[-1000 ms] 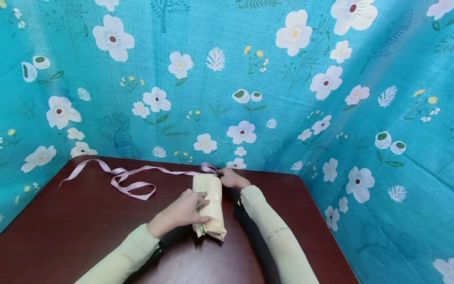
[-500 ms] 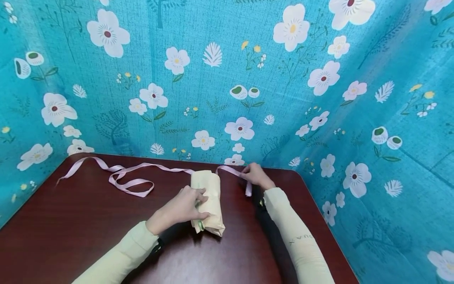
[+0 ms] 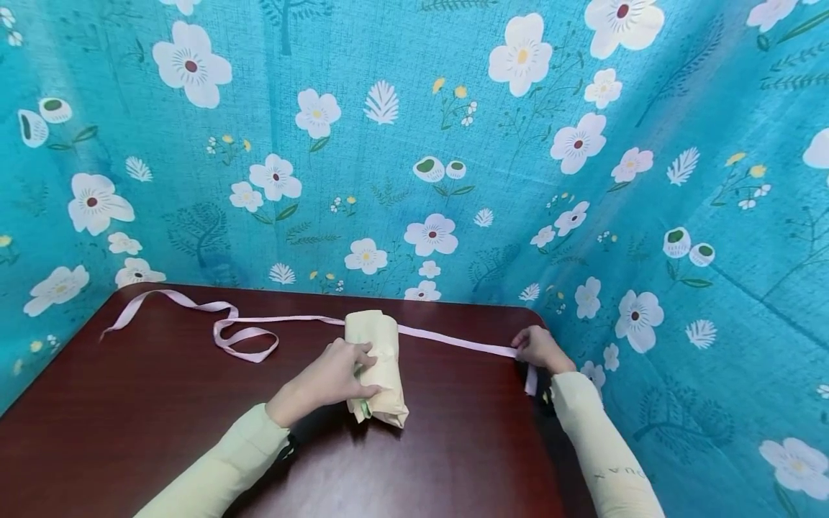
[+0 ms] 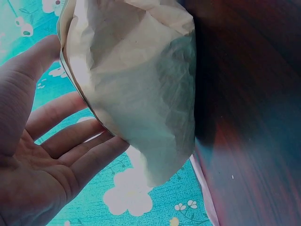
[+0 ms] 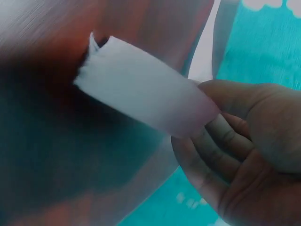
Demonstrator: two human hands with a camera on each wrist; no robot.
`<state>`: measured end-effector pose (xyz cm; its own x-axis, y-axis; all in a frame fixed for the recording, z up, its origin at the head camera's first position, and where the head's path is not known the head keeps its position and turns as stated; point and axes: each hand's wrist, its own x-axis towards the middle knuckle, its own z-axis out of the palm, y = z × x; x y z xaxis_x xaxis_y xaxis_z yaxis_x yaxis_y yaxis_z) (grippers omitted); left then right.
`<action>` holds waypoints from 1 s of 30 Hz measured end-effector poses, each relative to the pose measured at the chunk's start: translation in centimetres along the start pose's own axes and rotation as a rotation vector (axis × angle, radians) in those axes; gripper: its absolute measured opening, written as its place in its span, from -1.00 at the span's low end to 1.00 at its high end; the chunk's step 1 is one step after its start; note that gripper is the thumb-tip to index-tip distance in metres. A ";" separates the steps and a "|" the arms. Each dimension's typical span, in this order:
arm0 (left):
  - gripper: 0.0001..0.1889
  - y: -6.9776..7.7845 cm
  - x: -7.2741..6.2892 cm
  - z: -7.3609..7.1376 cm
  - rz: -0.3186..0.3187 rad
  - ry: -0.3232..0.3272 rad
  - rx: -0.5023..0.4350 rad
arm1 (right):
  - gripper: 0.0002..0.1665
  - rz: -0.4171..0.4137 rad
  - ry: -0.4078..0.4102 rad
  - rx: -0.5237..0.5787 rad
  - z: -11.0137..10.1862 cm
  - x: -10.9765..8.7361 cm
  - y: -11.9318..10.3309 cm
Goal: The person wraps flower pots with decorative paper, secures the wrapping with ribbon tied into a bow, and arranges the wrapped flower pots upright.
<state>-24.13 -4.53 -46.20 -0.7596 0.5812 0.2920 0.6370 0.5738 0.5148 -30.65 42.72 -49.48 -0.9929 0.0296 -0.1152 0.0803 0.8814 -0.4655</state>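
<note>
A cream paper-wrapped package (image 3: 382, 345) lies on the dark red table (image 3: 388, 475). My left hand (image 3: 330, 374) rests on its left side, thumb and fingers spread; in the left wrist view the fingers (image 4: 70, 134) touch the wrapping's edge without curling round it. A pale pink ribbon (image 3: 453, 341) stretches from the package's far part out to the right. Near its frayed end, clear in the right wrist view, my right hand (image 3: 542, 349) pinches the ribbon (image 5: 141, 84) between thumb and fingers, and a short tail hangs down. How the ribbon passes the package is hidden.
Left of the package, the rest of the ribbon trails to the far left corner, with a loose loop (image 3: 249, 345) on the table. A blue floral cloth (image 3: 324, 180) hangs behind the table and along its right side.
My right hand has moved from the package's far end out to the right, drawing the ribbon with it. The left stretch of ribbon is straighter. My left hand stays on the package.
</note>
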 end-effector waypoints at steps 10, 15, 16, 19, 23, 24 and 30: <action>-0.49 -0.1 -0.1 -0.1 -0.003 0.018 0.020 | -0.81 0.165 -0.019 -0.099 -2.4 -2.8 4.3; -0.49 -0.3 -0.5 0.1 -0.010 -0.005 0.019 | -0.57 0.085 -0.019 -0.081 -1.9 -3.3 0.4; -0.49 -0.3 -0.7 0.1 -0.011 -0.013 0.013 | -0.54 0.036 -0.017 -0.088 -1.5 -3.4 -0.9; -0.49 -0.4 -1.1 0.1 0.015 -0.030 0.006 | -0.52 -0.161 -0.018 -0.106 -0.3 -3.7 -5.2; -0.51 -0.5 -1.5 -0.1 0.085 -0.035 -0.004 | -0.52 -0.456 -0.067 -0.029 1.6 -4.9 -11.3; -0.50 -0.5 -1.5 -0.1 0.099 -0.036 -0.006 | -0.53 -0.524 -0.086 0.008 2.2 -5.2 -12.6; -0.41 -0.9 -1.7 0.1 0.105 -0.047 -0.061 | -0.30 -0.676 -0.217 0.209 6.1 -7.5 -18.8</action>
<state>-23.36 -5.97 -47.21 -0.6814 0.6631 0.3097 0.7023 0.4733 0.5318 -24.15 23.05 -45.20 -0.7938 -0.6008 0.0947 -0.5058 0.5655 -0.6514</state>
